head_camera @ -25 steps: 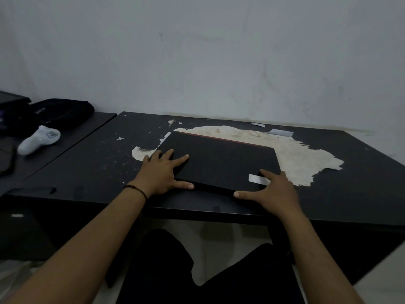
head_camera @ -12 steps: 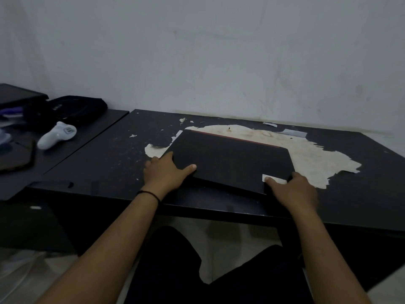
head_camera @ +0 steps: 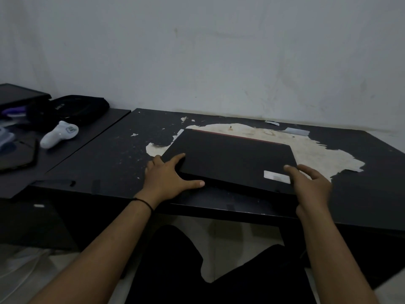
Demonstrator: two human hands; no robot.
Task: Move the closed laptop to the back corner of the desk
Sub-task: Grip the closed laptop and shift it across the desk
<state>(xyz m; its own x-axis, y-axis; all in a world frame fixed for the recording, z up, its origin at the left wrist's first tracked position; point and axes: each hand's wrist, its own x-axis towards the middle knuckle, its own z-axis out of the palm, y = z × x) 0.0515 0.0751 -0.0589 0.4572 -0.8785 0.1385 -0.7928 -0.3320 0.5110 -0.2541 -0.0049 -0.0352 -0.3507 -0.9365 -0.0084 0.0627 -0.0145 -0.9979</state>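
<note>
Lying flat and closed near the middle of the table, a thin black rectangular laptop [head_camera: 230, 160] with a red strip along its far edge sits partly over a large pale patch [head_camera: 311, 150] where the dark surface has peeled away. A small white label [head_camera: 276, 177] is stuck on the lid by its near right corner. The laptop's near edge runs a little back from the front edge of the worn black table [head_camera: 105, 159], and its far edge is well short of the back edge at the wall.

At the laptop's near left corner, the left hand [head_camera: 168, 178] grips it: the fingers [head_camera: 178, 157] reach over onto the lid, the thumb lies stretched along the near edge, and the palm rests on the table. A thin black band [head_camera: 143, 202] circles that wrist. At the near right corner, the right hand [head_camera: 311, 185] curls around the corner with its fingers spread and bent, the index fingertip on the lid just beside the label; whether the other fingers touch the side of the laptop cannot be told.

Small scraps of grey tape [head_camera: 295, 131] lie near the back edge of the table, beyond the pale patch. A second dark table [head_camera: 92, 132] butts against the left edge. It carries a white handheld thermometer-like device [head_camera: 58, 134], a black soft pouch [head_camera: 76, 108] behind it, and a dark flat item at the far left that is too dim to identify. A plain grey wall [head_camera: 219, 51] stands behind both tables.
</note>
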